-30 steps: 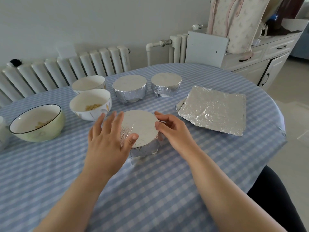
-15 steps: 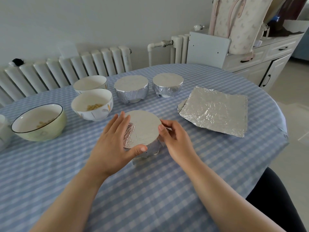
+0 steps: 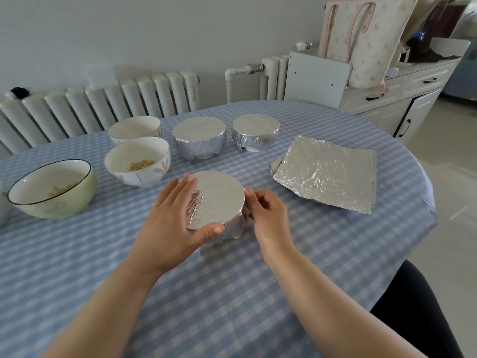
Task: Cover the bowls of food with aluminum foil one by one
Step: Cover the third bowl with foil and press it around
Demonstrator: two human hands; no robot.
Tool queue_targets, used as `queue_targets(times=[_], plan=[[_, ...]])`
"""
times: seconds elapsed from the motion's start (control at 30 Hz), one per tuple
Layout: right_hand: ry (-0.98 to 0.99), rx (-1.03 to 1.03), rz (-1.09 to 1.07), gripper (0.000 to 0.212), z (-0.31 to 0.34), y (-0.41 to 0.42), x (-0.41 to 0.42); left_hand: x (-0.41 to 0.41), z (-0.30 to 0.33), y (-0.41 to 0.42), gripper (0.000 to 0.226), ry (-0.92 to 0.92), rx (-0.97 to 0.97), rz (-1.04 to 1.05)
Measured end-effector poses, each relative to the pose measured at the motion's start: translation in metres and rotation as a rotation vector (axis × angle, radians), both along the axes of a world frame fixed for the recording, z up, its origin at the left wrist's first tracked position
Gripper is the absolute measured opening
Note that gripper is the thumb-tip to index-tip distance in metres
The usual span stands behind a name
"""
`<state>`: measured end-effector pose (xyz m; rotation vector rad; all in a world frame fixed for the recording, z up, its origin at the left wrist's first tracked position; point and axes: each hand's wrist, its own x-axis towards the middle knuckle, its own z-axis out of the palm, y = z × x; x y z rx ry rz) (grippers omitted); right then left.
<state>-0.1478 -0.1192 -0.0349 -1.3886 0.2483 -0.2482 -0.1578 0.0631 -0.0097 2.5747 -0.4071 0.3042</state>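
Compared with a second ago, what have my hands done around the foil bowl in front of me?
Your left hand has closed in from above and now cups the left side of the near foil-covered bowl, thumb on its front rim. Your right hand has slid to the right side, fingers pressing the foil down. The bowl, the two other covered bowls and the foil sheets stayed put.

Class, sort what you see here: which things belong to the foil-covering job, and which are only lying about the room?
Part of the job:
near bowl, foil pressed on by left hand and right hand
two covered bowls
three open bowls
foil sheets

Just lying about:
radiator
tote bag
white cabinet
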Motion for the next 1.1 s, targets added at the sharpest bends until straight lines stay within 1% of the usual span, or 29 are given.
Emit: queue_targets(times=[0.23, 0.3, 0.37, 0.47, 0.57, 0.6, 0.67, 0.77, 0.83, 0.9, 1.0, 1.03, 1.1], plan=[[-0.014, 0.13, -0.147, 0.014, 0.002, 0.017, 0.002, 0.0, -0.001, 0.0, 0.131, -0.001, -0.007, 0.007], [-0.004, 0.225, -0.161, 0.004, 0.003, 0.02, 0.004, 0.0, -0.001, 0.0, 0.131, 0.002, -0.011, 0.007], [0.031, 0.312, -0.152, 0.009, 0.004, 0.021, 0.007, 0.0, -0.001, -0.001, 0.131, 0.004, -0.012, 0.011], [0.047, 0.321, -0.147, 0.008, 0.004, 0.021, 0.009, 0.0, 0.0, -0.002, 0.132, 0.003, -0.003, 0.02], [0.013, 0.202, -0.16, 0.008, 0.002, 0.02, 0.009, 0.0, -0.001, -0.004, 0.133, -0.003, 0.005, 0.028], [-0.006, 0.12, -0.167, 0.009, 0.0, 0.019, 0.009, 0.0, -0.001, -0.004, 0.133, -0.005, 0.004, 0.03], [-0.05, -0.111, -0.171, 0.015, -0.002, 0.017, 0.007, 0.0, -0.001, -0.004, 0.133, -0.006, 0.005, 0.034], [-0.123, -0.459, -0.09, 0.027, 0.002, 0.012, -0.001, -0.002, 0.0, -0.005, 0.134, -0.003, 0.019, 0.039], [-0.121, -0.606, -0.015, 0.031, 0.004, 0.005, -0.004, -0.002, 0.001, -0.005, 0.134, -0.002, 0.024, 0.041], [-0.067, -0.711, 0.039, 0.031, 0.008, 0.0, -0.005, -0.002, 0.001, -0.006, 0.134, -0.007, 0.027, 0.039], [-0.03, -0.749, 0.06, 0.025, 0.009, -0.002, -0.004, -0.001, 0.0, -0.006, 0.133, -0.013, 0.029, 0.037], [-0.018, -0.719, 0.054, 0.022, 0.009, -0.002, -0.003, -0.001, 0.0, -0.006, 0.133, -0.016, 0.03, 0.037], [0.019, -0.582, 0.048, 0.018, 0.005, -0.003, 0.001, -0.001, 0.0, -0.005, 0.134, -0.015, 0.026, 0.038]])
